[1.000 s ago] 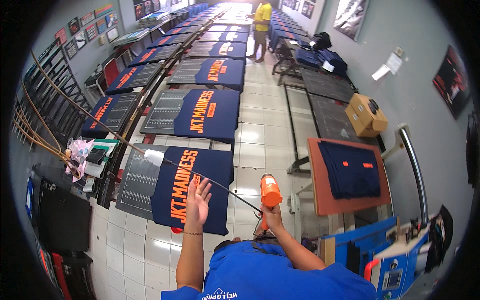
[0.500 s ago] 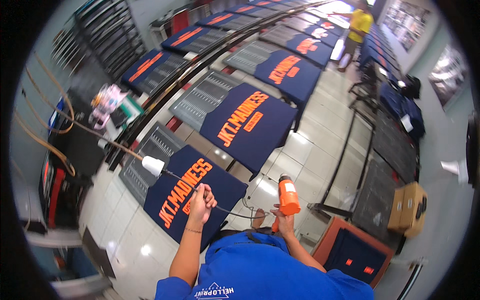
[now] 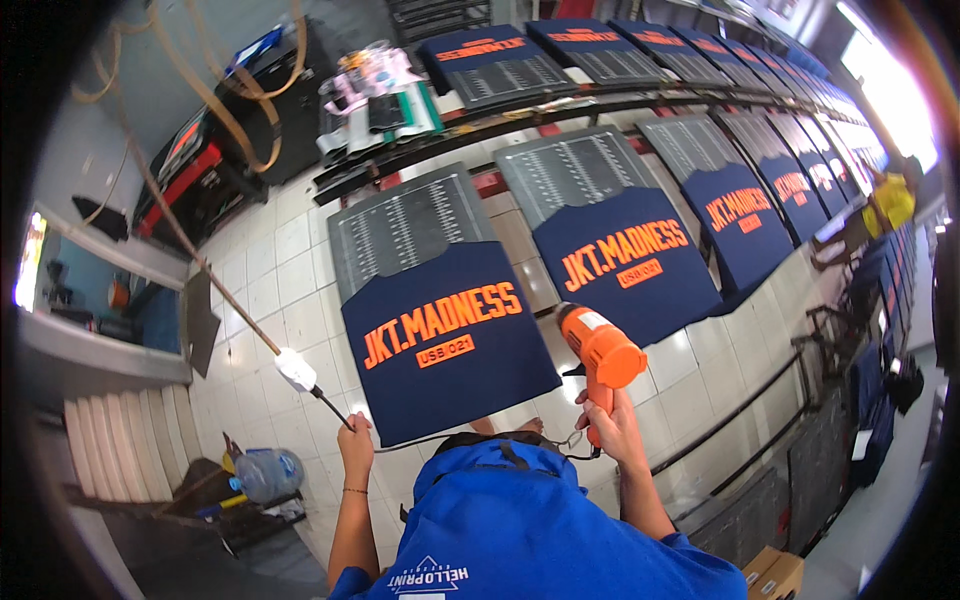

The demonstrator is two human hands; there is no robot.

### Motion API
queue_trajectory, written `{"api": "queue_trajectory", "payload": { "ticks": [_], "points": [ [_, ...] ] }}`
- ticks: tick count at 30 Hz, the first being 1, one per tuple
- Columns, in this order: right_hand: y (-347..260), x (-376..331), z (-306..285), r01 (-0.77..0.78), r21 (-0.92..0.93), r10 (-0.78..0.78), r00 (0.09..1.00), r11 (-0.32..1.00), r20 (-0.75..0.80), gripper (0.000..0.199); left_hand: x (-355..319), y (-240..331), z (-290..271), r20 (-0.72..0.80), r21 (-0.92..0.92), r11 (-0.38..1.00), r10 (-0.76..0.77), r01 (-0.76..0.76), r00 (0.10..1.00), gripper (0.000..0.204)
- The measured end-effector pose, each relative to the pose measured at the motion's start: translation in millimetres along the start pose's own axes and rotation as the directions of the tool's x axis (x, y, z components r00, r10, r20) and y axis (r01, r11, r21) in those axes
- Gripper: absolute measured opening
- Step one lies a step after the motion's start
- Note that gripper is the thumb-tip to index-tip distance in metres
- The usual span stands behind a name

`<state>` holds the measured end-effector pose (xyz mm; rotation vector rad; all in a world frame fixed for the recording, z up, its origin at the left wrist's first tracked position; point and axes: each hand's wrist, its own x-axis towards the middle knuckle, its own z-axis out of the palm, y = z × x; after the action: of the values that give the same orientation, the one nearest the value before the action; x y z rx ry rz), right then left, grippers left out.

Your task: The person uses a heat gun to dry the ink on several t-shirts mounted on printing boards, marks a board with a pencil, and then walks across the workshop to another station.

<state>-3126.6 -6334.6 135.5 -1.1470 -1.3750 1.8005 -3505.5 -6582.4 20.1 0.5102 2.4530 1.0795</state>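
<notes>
An orange heat gun [image 3: 605,345] is in my right hand [image 3: 618,425], its fingers wrapped round the handle and its nozzle facing away from me. My left hand [image 3: 356,442] is closed on a black power cord [image 3: 332,407]. That cord runs from a white connector [image 3: 296,370] on a hanging brown cable [image 3: 222,285], through my hand and across in front of my waist. Before me a navy shirt [image 3: 455,395] with orange printing lies flat on a grey printing board [image 3: 405,225]. My left hand is beside its near left corner. The nozzle is nearest a second navy shirt [image 3: 625,310].
More boards with navy shirts [image 3: 740,215] run off to the right, with another row behind a long rail [image 3: 560,108]. A person in yellow [image 3: 885,205] stands far right. A water jug [image 3: 268,475] lies at left; a dark rack [image 3: 735,425] and a carton [image 3: 775,572] are at right.
My view has swung so the boards now fan out to the right. The left hand, still on the cord, has moved from over the nearest shirt to its near left corner. The heat gun stays in my right hand.
</notes>
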Motion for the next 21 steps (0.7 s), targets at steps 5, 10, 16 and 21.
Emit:
{"api": "queue_trajectory", "payload": {
  "ticks": [5, 10, 16, 21],
  "points": [
    [-55.0, 42.8, 74.6, -0.039, -0.22, 0.115, 0.933, 0.975, 0.341, 0.046, 26.4, -49.4, -13.6, -0.218, -0.32, 0.946, -0.131, 0.057, 0.967, 0.043],
    [-78.1, 81.4, 158.7, -0.087, -0.401, 0.315, 0.773, 0.912, 0.55, 0.048, 36.1, -72.4, -7.8, -0.275, -0.394, 0.917, -0.175, 0.055, 0.945, 0.04],
    [-64.4, 122.2, 242.3, -0.043, -0.477, 0.38, 0.67, 0.878, 0.638, 0.04, 39.3, -86.0, -3.1, -0.273, -0.457, 0.884, -0.243, 0.096, 0.931, 0.033],
    [-55.5, 153.3, 280.3, -0.076, -0.526, 0.452, 0.623, 0.847, 0.639, 0.04, 43.0, -88.1, -3.1, -0.316, -0.483, 0.87, -0.276, 0.097, 0.908, 0.029]
  ]
}}
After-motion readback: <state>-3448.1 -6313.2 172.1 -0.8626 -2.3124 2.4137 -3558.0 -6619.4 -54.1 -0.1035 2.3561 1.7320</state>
